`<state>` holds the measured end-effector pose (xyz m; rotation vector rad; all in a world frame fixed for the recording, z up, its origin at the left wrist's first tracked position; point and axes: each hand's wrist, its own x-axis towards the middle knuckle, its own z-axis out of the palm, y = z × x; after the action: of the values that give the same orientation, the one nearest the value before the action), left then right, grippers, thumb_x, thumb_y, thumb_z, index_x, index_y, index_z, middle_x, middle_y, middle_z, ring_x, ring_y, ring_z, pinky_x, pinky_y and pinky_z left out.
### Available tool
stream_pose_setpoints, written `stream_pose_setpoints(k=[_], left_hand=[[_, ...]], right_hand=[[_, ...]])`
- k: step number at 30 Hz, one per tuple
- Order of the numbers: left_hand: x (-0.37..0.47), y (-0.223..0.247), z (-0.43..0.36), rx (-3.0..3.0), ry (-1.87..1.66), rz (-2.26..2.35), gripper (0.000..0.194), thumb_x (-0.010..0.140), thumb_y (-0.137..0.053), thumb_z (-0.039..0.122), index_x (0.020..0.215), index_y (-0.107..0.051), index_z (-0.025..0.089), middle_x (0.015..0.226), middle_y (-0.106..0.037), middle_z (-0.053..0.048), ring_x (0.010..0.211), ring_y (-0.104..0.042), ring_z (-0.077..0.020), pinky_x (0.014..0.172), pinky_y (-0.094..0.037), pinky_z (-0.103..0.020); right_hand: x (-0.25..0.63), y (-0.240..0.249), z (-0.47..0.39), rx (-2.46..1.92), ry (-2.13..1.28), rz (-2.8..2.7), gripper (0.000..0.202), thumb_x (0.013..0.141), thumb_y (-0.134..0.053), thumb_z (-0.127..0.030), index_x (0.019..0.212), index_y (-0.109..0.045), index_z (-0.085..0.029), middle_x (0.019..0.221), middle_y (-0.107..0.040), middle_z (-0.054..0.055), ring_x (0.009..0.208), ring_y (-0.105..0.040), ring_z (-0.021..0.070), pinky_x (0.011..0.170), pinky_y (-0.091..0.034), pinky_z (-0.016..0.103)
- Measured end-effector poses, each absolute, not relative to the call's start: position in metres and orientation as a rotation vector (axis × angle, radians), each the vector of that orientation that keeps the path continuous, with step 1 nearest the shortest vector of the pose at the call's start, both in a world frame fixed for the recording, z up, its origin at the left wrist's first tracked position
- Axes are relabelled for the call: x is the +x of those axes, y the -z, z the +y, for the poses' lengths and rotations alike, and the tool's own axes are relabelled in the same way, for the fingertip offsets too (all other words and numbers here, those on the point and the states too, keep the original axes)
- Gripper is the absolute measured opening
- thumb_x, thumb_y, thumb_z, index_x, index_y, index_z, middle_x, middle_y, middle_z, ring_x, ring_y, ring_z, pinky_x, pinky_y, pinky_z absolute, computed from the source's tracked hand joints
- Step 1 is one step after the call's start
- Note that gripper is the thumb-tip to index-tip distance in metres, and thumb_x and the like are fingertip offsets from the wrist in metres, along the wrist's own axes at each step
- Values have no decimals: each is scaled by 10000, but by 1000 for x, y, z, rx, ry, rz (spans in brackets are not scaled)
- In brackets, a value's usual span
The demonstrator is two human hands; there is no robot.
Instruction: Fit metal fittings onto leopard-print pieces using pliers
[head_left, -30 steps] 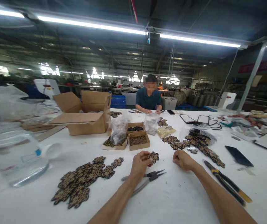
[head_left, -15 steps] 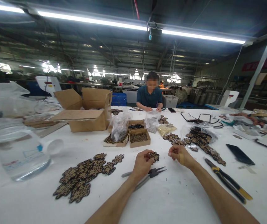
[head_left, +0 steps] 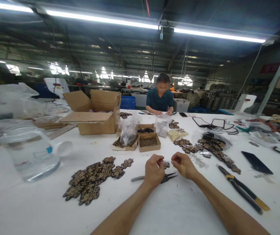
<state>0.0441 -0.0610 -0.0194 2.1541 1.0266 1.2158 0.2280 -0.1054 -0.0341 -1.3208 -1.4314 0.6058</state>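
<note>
Right hand [head_left: 182, 164] nearer left hand [head_left: 155, 170], which grips scalloped piece [head_left: 166, 164].
Right's curled, contents I can't tell; jug print [head_left: 23, 163] blurred; open tabletop [head_left: 176, 212] below.

Tan-and-black leopard-spotted patches [head_left: 90, 179], white tabletop [head_left: 115, 209], yellow-and-black pliers [head_left: 230, 179], brown carton [head_left: 95, 128], blue crate [head_left: 128, 102], teal shirt [head_left: 157, 100]

The left hand [head_left: 154, 170] covers most of the scalloped patch [head_left: 166, 164] at its fingertips, and its wrist hides part of the grey-handled pliers [head_left: 138, 179]. Whatever the right hand [head_left: 184, 165] may pinch is too small to tell. Both forearms run off the bottom edge. A front flap hides most of the cardboard box's [head_left: 97, 128] contents. The red banner's [head_left: 278, 66] lettering is blurred, and the co-worker's [head_left: 159, 100] handwork is too small to make out.
</note>
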Motion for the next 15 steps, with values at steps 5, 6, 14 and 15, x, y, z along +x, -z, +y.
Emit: stream_pose_setpoints(k=[5,6,14,15], left_hand=[[27,14,-40,2254,-903,1310,251,781,-554,136,938,-747,169,904,-733,-71,807,-650,-163,782,-482,-268],[22,13,-35,2275,-816,1325,222,754,-581,140,881,-759,171,878,-741,-72,800,-654,-172,765,-480,-267],[13,16,-36,2388,-533,1148,186,678,-708,350,767,-788,208,770,-752,-51,737,-649,-191,704,-457,-268],[15,18,-38,2404,-543,1130,174,677,-703,328,774,-787,212,783,-753,-53,752,-652,-197,712,-456,-273]], right_hand=[[222,34,-115,-1394,-543,-1619,96,795,-612,-232,866,-643,-176,703,-648,10,619,-570,140,588,-447,244],[219,33,-117,-1389,-544,-1655,97,796,-611,-228,870,-646,-176,712,-652,11,630,-572,141,594,-447,243],[214,31,-122,-1421,-618,-1827,120,779,-646,-226,877,-681,-166,741,-674,16,641,-564,143,592,-439,239],[216,31,-122,-1424,-614,-1829,115,780,-648,-227,871,-684,-166,742,-678,18,642,-565,144,595,-441,241]])
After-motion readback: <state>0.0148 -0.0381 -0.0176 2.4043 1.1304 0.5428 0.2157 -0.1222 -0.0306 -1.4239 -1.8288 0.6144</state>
